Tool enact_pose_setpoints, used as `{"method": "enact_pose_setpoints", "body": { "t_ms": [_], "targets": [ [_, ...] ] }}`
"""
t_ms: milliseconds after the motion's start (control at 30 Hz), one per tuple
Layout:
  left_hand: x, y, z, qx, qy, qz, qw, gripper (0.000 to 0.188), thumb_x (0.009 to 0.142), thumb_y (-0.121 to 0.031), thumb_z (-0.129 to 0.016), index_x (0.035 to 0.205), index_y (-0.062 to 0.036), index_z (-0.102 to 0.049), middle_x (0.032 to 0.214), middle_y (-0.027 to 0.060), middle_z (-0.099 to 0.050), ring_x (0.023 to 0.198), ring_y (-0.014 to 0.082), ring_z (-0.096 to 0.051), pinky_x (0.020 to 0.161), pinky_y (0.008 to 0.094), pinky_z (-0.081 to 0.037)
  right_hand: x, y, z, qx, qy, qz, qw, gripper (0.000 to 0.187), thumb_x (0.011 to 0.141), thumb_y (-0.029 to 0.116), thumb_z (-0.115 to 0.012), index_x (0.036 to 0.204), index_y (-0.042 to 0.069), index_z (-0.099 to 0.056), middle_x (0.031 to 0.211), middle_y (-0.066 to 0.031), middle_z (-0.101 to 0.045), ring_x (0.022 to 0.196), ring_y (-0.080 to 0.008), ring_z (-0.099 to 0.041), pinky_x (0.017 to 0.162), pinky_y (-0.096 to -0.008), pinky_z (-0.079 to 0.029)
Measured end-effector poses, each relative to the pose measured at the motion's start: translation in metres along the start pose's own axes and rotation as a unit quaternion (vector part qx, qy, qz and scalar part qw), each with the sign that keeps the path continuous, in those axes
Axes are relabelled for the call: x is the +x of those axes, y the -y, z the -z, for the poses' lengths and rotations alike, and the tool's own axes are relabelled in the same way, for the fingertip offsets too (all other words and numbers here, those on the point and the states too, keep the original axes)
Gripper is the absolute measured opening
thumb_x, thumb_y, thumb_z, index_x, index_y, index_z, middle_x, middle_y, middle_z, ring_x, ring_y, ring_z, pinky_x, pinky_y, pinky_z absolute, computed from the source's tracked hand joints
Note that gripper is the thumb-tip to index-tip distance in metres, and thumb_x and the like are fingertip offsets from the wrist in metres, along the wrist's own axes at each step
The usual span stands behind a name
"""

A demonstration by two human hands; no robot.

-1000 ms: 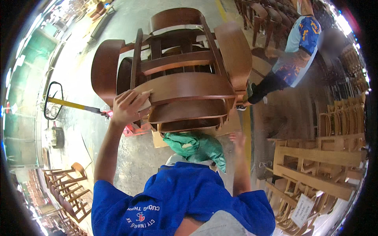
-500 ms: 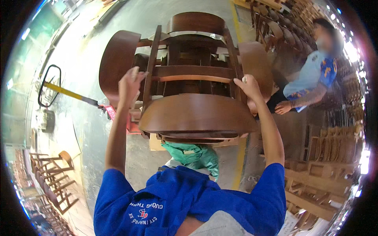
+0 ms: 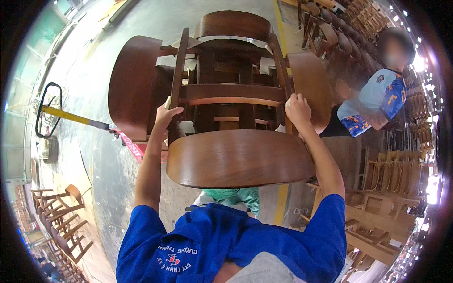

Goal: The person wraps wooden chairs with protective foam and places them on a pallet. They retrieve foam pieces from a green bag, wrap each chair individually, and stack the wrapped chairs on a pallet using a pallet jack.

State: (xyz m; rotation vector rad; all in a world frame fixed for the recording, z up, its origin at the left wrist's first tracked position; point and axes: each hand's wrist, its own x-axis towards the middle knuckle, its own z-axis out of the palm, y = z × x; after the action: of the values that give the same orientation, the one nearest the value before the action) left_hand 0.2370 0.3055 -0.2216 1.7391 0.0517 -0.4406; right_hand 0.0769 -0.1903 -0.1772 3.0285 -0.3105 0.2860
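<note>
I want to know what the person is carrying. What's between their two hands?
In the head view, the wooden chair's frame spans between the left hand and right hand; each grips a side post, with crossbars between.

My left hand fingers curl behind chair leg; fingertips hidden. Small pale thing just above those fingers, too small to tell. My right hand: fingertips wrap round far side of other leg, out of sight. Chair seat below both hands covers my lap and most of green bundle. Past my fingers, stacked chairs overlap, lower ones concealed. Right of my right fingers, co-worker: face blurred, lower body hidden behind chair back.
</note>
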Motion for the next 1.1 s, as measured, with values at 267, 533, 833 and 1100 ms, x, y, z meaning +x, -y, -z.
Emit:
{"method": "enact_pose_setpoints", "body": {
  "t_ms": [267, 533, 833, 1100],
  "targets": [
    [0.019, 0.009, 0.000, 0.028, -0.005, 0.001, 1.000, 0.032, 0.078, -0.014, -0.085, 0.106, -0.0016, -0.073, 0.088, 0.0035, -0.072, 0.075, 0.0119, -0.066, 0.071, 0.0310, -0.055, 0.013, 0.011, -0.003, -0.011, 0.069, -0.041, 0.997, 0.020, 0.093, 0.014, -0.066, 0.109, 0.003, -0.060, 0.106, -0.0207, -0.069, 0.092, -0.0403, -0.075, 0.080, -0.0499, -0.062],
    [0.026, 0.016, 0.002, 0.041, 0.004, 0.022, 0.999, 0.034, 0.076, -0.014, -0.088, 0.104, -0.0020, -0.073, 0.087, 0.0031, -0.072, 0.074, 0.0123, -0.067, 0.068, 0.0306, -0.055, 0.000, 0.004, 0.003, 0.003, 0.072, -0.051, 0.996, 0.026, 0.089, 0.017, -0.071, 0.108, 0.003, -0.060, 0.105, -0.0217, -0.071, 0.100, -0.0429, -0.073, 0.082, -0.0522, -0.060],
    [0.035, 0.016, 0.001, 0.052, -0.007, 0.021, 0.998, 0.043, 0.081, -0.030, -0.090, 0.110, -0.0021, -0.073, 0.091, 0.0034, -0.072, 0.077, 0.0130, -0.067, 0.072, 0.0305, -0.054, -0.070, -0.043, 0.036, 0.260, 0.041, -0.292, 0.919, 0.042, 0.089, 0.039, -0.079, 0.086, 0.000, -0.064, 0.072, -0.0158, -0.066, 0.065, -0.0304, -0.067, 0.061, -0.0404, -0.053],
    [0.010, -0.005, -0.018, 0.316, -0.174, -0.189, 0.913, 0.054, 0.092, -0.038, -0.078, 0.135, -0.0053, -0.068, 0.111, 0.0174, -0.075, 0.102, 0.0233, -0.073, 0.089, 0.0390, -0.057, -0.092, -0.049, 0.063, 0.613, 0.096, -0.383, 0.684, 0.030, 0.093, 0.028, -0.077, 0.109, 0.007, -0.062, 0.077, -0.0004, -0.060, 0.060, -0.0106, -0.056, 0.051, -0.0290, -0.045]
  ]
}}
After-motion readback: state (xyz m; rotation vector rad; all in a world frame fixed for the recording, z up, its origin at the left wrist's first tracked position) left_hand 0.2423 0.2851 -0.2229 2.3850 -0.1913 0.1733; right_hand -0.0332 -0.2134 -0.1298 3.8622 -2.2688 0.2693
